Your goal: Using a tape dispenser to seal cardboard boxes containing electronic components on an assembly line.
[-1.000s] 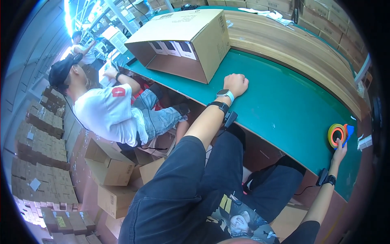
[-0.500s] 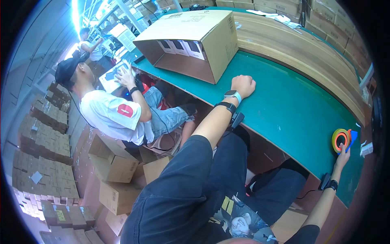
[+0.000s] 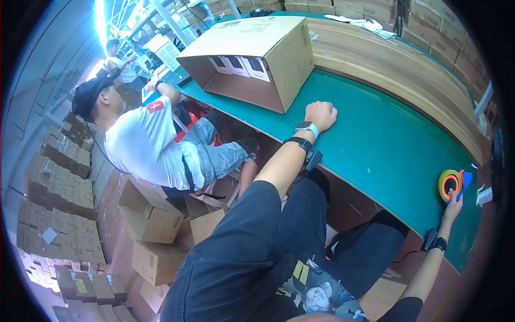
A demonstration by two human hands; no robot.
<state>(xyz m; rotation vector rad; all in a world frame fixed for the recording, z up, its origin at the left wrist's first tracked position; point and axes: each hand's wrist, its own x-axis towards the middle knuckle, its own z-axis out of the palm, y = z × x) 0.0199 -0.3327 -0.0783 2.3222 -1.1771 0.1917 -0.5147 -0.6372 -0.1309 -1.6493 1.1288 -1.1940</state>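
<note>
My left hand (image 3: 321, 116) rests as a closed fist on the green tabletop (image 3: 370, 145), with nothing visible in it. It lies just right of a large open cardboard carton (image 3: 298, 70) turned on its side. Inside the carton, several small white boxes (image 3: 256, 68) stand in a row near its right wall. At the far right, my right hand (image 3: 455, 207) is closed on a tape dispenser (image 3: 449, 185) with a blue frame, an orange hub and a roll of yellowish tape. The dispenser is held at the right end of the table.
A co-worker in a white shirt (image 3: 142, 142) sits to the left. Empty cartons (image 3: 155, 214) lie on the floor beside my leg, and stacked cartons (image 3: 53, 188) line the left side. A wooden ledge (image 3: 375, 64) runs behind the table, with a white cloth (image 3: 370, 26) on it.
The co-worker's arm has moved away from a white item, which was held in front, and now reaches toward the far bench. My two hands and the tape dispenser have hardly moved.
</note>
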